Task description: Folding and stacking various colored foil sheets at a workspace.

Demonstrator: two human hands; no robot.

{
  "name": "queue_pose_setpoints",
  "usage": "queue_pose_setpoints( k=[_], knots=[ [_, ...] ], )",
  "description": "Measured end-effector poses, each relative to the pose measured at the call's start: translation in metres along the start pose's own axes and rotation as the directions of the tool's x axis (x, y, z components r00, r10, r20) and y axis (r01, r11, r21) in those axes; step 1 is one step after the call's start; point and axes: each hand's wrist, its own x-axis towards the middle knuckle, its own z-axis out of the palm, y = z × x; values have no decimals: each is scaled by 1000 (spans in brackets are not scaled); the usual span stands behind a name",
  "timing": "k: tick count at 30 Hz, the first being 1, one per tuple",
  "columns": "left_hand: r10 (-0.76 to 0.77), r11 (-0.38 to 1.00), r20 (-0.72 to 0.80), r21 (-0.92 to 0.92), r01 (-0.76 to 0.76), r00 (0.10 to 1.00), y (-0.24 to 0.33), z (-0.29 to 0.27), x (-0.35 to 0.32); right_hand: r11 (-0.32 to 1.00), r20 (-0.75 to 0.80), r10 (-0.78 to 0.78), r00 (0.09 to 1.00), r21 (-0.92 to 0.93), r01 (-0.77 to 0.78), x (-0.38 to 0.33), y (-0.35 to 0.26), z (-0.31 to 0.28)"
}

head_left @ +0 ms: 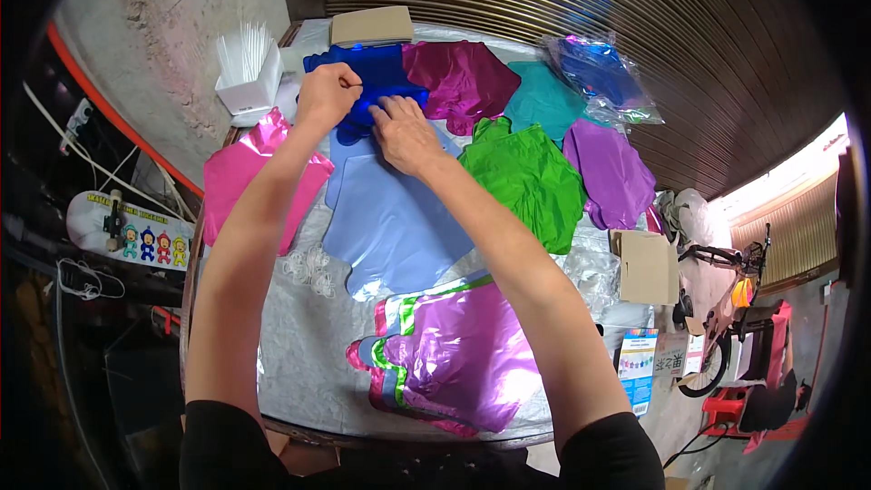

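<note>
A dark blue foil balloon [390,73], flat and shiny, lies at the far side of the table. My left hand [331,93] is over its left part with the fingertips pinched together. What the pinch holds, if anything, is too small to make out. My right hand [406,134] rests on the blue foil's lower edge, fingers stretched out and holding nothing. Below it spreads a pale blue foil balloon [390,227], partly covered by my right forearm. A pink foil balloon [249,186] lies beside my left forearm.
Magenta [463,82], teal [544,100], green [526,177] and purple [608,172] foil sheets lie rightward. A layered foil stack [463,354] is nearest me. A white box of sticks [249,82], string loops [310,270], cardboard [372,25] and a bagged blue pack [599,73] surround them.
</note>
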Motion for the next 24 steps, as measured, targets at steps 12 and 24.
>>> queue_pose_setpoints(
  k=[12, 24],
  knots=[
    [-118, 959, -49, -265, 101, 992, 21, -61, 67, 994, 8, 107, 994, 38, -107, 14, 11, 25],
    [-68, 860, -379, -492, -139, 923, 68, -202, 64, 988, 43, 134, 990, 72, -137, 23, 15, 21]
  ],
)
